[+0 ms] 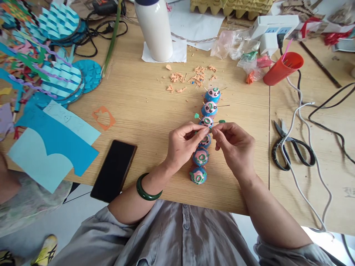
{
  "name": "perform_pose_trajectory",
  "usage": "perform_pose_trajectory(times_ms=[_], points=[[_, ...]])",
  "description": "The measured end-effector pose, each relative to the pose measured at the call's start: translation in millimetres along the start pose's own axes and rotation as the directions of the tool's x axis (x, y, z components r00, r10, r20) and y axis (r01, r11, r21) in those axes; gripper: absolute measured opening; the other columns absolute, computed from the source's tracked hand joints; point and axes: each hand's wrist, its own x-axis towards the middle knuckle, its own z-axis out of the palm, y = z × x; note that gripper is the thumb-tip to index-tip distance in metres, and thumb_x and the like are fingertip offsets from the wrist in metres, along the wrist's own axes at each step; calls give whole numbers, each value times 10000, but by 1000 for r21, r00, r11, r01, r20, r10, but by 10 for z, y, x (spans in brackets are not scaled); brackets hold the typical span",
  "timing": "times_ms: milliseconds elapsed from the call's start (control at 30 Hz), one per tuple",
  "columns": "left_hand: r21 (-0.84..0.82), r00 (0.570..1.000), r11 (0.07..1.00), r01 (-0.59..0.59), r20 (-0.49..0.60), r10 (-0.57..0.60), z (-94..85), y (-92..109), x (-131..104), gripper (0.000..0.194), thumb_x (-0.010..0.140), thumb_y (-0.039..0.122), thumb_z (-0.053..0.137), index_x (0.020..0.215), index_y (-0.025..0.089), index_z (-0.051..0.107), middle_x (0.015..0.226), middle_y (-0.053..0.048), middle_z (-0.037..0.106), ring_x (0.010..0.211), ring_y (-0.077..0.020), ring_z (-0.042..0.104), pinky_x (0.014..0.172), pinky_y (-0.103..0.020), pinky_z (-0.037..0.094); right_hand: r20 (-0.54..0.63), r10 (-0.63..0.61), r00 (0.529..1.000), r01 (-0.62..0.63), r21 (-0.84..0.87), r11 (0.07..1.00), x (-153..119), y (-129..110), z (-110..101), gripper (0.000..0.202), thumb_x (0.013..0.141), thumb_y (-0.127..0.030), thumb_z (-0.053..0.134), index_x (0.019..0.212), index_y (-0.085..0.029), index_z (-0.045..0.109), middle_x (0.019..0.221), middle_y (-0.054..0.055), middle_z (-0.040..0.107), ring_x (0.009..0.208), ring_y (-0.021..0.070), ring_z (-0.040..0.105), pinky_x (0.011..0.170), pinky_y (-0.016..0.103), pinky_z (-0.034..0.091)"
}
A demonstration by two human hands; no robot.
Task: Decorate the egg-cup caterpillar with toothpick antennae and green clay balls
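1. Your row of blue balls [200, 157] is on the table [155, 147], right in front of you. It makes a long line from near your belly to far away. The far end leans a little to your right.

2. Your left hand [181, 142] is on the left side of the row, and your right hand [235, 146] is on the right side. Their fingertips meet over the row, just past the fourth ball [204, 141], counting from the far end. That ball sits just under your left thumb, a bit toward you from the fingertips. Your left hand is the nearer one.

3. Both your hands have the thumb and pointer finger pinched together. They look pinched on a tiny green bit [210, 129] between them.

4. The third ball [206, 122] is just beyond your fingertips. It has a stick poking out on each side, with a green leaf shape [196, 115] on the left tip and another [222, 121] on the right tip.

5. Your fingers hide part of the fourth ball's face. You can't tell if they touch it. The green bit is too small to show its shape, or if it has a stick in it.

6. The white bottle [155, 33] behind the row is cut off at the top.
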Motion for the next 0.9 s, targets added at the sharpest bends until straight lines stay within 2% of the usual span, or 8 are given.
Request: perform_pose_trajectory(times_ms=[100, 200, 333, 500, 633, 733, 900], points=[[-63, 998, 996, 59, 24, -57, 12, 1, -4, 257, 859, 427, 749, 867, 173, 791, 649, 19, 602, 454, -37, 450, 409, -184, 352, -32, -14, 999, 13, -24, 1000, 5, -3, -1, 336, 784, -501, 809, 796, -192, 678, 688, -22, 640, 498, 59, 490, 427, 209, 417], [-154, 992, 980, 124, 41, -119, 19, -3, -2, 335, 911, 485, 672, 906, 174, 795, 658, 11, 599, 453, -43, 446, 406, -193, 371, -40, 31, 999, -31, 17, 999, 14, -19, -1, 337, 778, -501, 814, 787, -193, 677, 675, -27, 627, 491, 60, 486, 413, 206, 413], [-132, 991, 983, 130, 51, -124, 11, -13, 5, 273, 838, 440, 771, 883, 171, 789, 619, 23, 603, 429, -37, 459, 387, -180, 352, -11, 67, 998, -67, 51, 996, 17, -32, 0, 349, 760, -501, 828, 782, -189, 675, 680, -29, 623, 494, 59, 489, 413, 203, 429], [-146, 996, 985, 89, 8, -89, -2, -51, 14, 213, 837, 393, 784, 870, 183, 783, 639, 30, 638, 412, -19, 457, 373, -162, 330, -2, 65, 998, -65, 41, 997, 5, -59, -1, 331, 858, -498, 739, 1010, -207, 700, 681, -36, 619, 517, 68, 518, 440, 199, 459], [-197, 997, 978, 66, -16, -71, -4, -80, 21, 195, 835, 384, 788, 863, 191, 782, 645, 31, 651, 413, -20, 462, 367, -162, 331, 15, 98, 995, -98, 40, 994, 5, -68, 3, 352, 809, -522, 779, 840, -183, 688, 622, -32, 609, 486, 64, 511, 395, 188, 418], [-185, 998, 981, 53, -15, -57, 1, -79, 15, 195, 827, 388, 795, 859, 196, 786, 633, 30, 639, 419, -26, 467, 373, -171, 339, 60, 134, 989, -137, 47, 989, 1, -51, 16, 359, 778, -514, 806, 829, -177, 692, 626, -25, 634, 476, 63, 517, 386, 188, 414], [-170, 993, 978, 118, 36, -113, 16, -31, 0, 256, 820, 442, 788, 878, 193, 795, 654, 20, 635, 435, -30, 449, 388, -182, 357, 22, 101, 995, -103, 64, 993, -6, -33, 26, 363, 761, -518, 817, 790, -191, 662, 625, -31, 624, 489, 69, 529, 393, 195, 427]])
